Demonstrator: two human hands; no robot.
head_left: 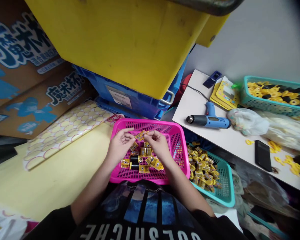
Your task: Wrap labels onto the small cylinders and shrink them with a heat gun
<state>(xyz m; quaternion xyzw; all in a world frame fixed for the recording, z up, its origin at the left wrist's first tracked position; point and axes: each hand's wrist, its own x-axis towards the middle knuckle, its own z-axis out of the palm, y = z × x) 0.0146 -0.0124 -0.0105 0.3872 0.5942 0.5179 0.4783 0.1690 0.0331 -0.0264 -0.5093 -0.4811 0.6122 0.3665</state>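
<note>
From my remote seat, left hand (119, 145) and right hand (158, 143) are closed in a pinch on a small yellow foil packet (141, 135) above the pink mesh basket (176, 146); it looks light, soft and slippery, best taken by its flat edges.

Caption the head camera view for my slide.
Left hand and right hand hold a yellow packet over a pink plastic mesh basket.

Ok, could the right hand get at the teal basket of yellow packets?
Probably yes. The right hand sits close to the teal basket, with only the pink basket's wall between them, so it must lift over that.
</note>
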